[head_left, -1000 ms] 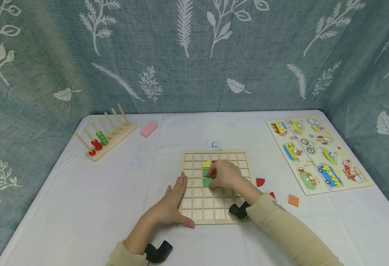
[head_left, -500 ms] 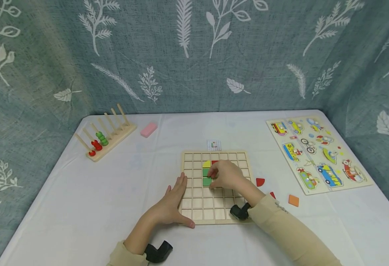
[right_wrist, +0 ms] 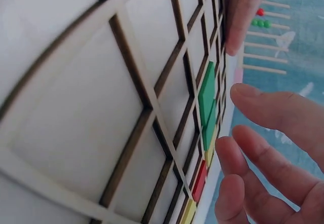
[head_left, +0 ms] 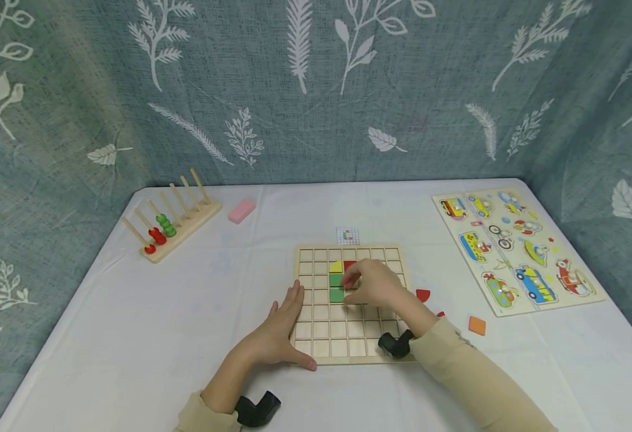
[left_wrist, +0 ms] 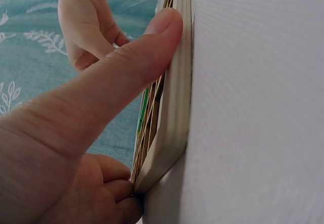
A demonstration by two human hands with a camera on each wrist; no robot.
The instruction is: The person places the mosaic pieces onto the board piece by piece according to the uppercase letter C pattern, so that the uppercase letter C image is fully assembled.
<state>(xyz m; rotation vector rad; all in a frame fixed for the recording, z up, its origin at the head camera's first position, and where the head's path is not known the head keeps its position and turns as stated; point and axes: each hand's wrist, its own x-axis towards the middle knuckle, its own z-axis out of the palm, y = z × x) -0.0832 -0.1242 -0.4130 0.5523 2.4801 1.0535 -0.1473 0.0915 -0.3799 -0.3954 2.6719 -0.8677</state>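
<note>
**Both hands on the grid board, fingers over the coloured tiles**

I am bracing the square wooden grid board (head_left: 349, 303) with my left hand (head_left: 280, 327), which is lying flat at the board's left edge in the lower middle of the frame, fingers straight and together, thumb stretched along the near edge toward the bottom corner. In the left wrist view my thumb (left_wrist: 136, 62) is pressing straight against the pale rounded rim of the board (left_wrist: 174, 107); nothing is gripped.

My right hand (head_left: 372, 283) is hovering over the middle of the board, fingers loosely bent and spread apart, with the fingertips (right_wrist: 253, 100) just beside the two green square tiles (head_left: 336, 287) seated one above the other in the grid. Whether the fingertips are touching a tile I cannot tell. Directly above the green pair are sitting a yellow quarter-round tile (head_left: 336, 266) and, to its right, a red tile (head_left: 349, 264), partly under my fingers.

Most grid cells are standing unfilled: the left columns, the bottom rows and the top row. To the right of the board, on the white tablecloth (head_left: 132, 336), a red quarter-round piece (head_left: 423, 295) and an orange square piece (head_left: 476, 325) are lying loose, well short of the vehicle picture puzzle board (head_left: 515, 249) at the right edge. A small printed pattern card (head_left: 348, 235) is lying just beyond the board's far edge. Wide bare cloth is running left toward the wooden peg rack with red and green beads (head_left: 170, 219) and the pink block (head_left: 241, 210) in the upper left.
</note>
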